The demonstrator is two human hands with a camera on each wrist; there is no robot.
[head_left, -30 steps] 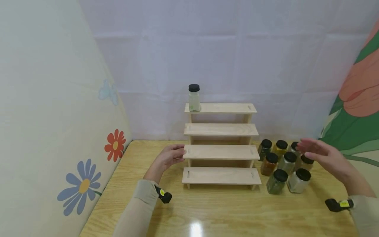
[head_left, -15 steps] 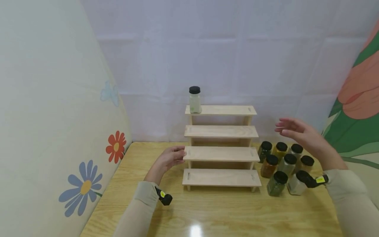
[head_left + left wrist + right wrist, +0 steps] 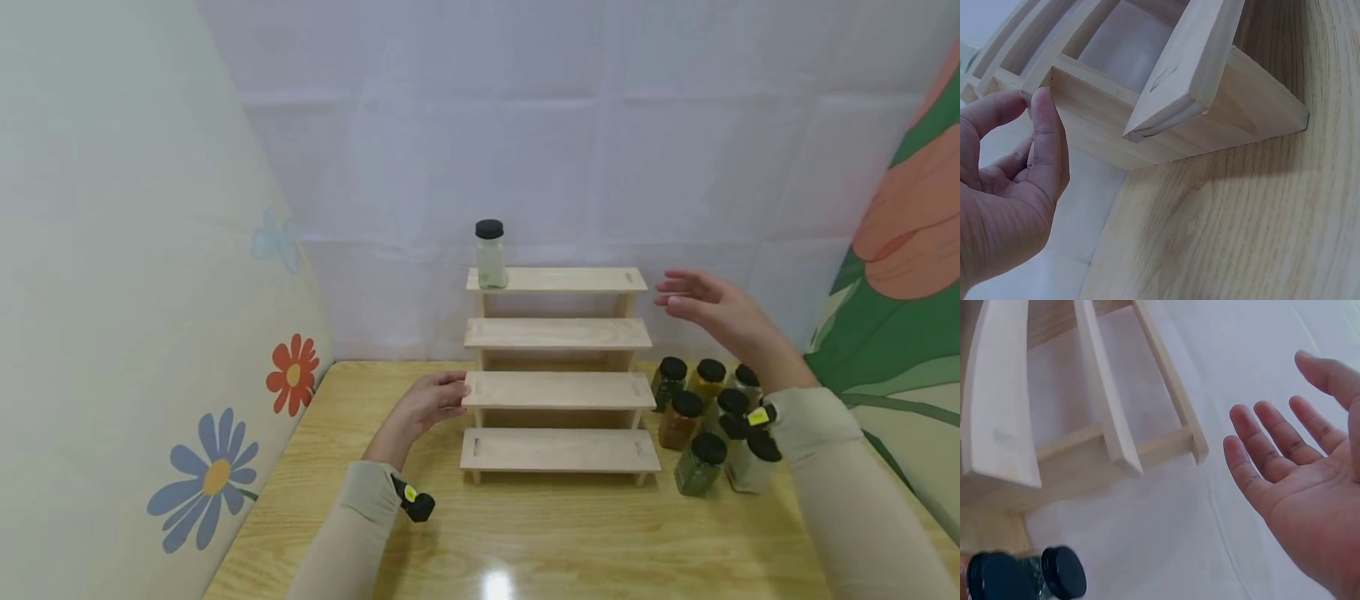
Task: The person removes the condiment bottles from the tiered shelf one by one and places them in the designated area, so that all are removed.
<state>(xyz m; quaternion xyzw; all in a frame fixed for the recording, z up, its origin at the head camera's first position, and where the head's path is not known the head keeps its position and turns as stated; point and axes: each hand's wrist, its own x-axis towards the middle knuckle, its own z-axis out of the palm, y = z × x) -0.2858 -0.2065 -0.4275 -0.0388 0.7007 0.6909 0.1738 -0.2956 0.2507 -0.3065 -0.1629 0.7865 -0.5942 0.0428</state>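
Observation:
A four-step wooden display shelf [image 3: 558, 392] stands on the table near the back cloth. At its left side my left hand [image 3: 426, 407] pinches the end of the second board from the bottom; in the left wrist view the thumb and index finger [image 3: 1047, 119] meet at that board's corner. My right hand [image 3: 708, 308] is in the air to the right of the top board, fingers apart, holding nothing; the right wrist view shows its bare palm [image 3: 1316, 494]. A glass jar [image 3: 491, 260] with a black lid and pale contents stands upright at the top board's left end.
Several black-lidded spice jars [image 3: 701, 462] stand grouped on the table [image 3: 570, 533] right of the shelf, partly hidden by the right forearm. A white cloth [image 3: 555, 125] hangs behind. Flower-printed panels stand left and right.
My right hand has moved left and up from above the jars to beside the shelf's top boards. The left hand keeps its place at the shelf.

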